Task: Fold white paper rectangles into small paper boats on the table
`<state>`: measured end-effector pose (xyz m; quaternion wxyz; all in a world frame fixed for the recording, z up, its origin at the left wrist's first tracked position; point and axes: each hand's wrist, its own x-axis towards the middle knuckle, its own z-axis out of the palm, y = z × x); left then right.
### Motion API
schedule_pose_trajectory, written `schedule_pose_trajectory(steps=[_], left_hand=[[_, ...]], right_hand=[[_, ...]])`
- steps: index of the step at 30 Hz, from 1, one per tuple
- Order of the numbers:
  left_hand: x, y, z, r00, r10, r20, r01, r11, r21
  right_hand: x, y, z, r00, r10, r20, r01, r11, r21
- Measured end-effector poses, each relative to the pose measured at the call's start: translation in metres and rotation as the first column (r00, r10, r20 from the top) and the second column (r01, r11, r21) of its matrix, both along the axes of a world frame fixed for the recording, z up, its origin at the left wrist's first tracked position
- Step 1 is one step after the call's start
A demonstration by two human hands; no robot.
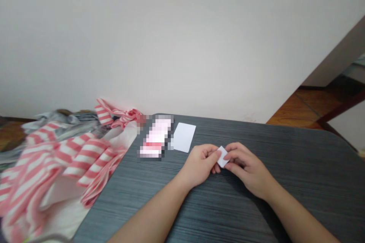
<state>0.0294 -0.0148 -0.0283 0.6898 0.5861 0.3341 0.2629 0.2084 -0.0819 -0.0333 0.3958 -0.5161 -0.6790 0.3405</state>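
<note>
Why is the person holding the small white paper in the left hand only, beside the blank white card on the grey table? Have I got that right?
Not quite: the head view shows both hands on it, with the left hand and right hand pinching the small white paper between them. The rest stands: it is beside the blank white card on the grey table.

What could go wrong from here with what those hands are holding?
The small white piece is pinched between the left hand and the right hand, so it might slip and fall. A careless movement could also nudge the white card lying close by on the dark grey tabletop.
</note>
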Motion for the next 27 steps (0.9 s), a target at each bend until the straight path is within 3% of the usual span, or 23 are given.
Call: schedule_pose_trajectory(steps=[15, 21, 27], left_hand=[[-0.0027, -0.0018, 0.0057, 0.996, -0.073, -0.053, 0.078, 0.992, 0.095], [-0.0029, -0.0031, 0.0022, 0.991, -0.132, -0.02, 0.133, 0.988, 0.077], [-0.0031, -0.0047, 0.0008, 0.992, -0.115, -0.044, 0.12, 0.987, 0.109]], right_hand=[[-0.0035, 0.0035, 0.0035, 0.988, -0.114, 0.106, 0.092, 0.976, 0.196], [-0.0064, 0.004, 0.005, 0.974, -0.196, 0.115, 0.168, 0.961, 0.217], [-0.0088, 0.0034, 0.0066, 0.973, -0.206, 0.104, 0.18, 0.959, 0.218]])
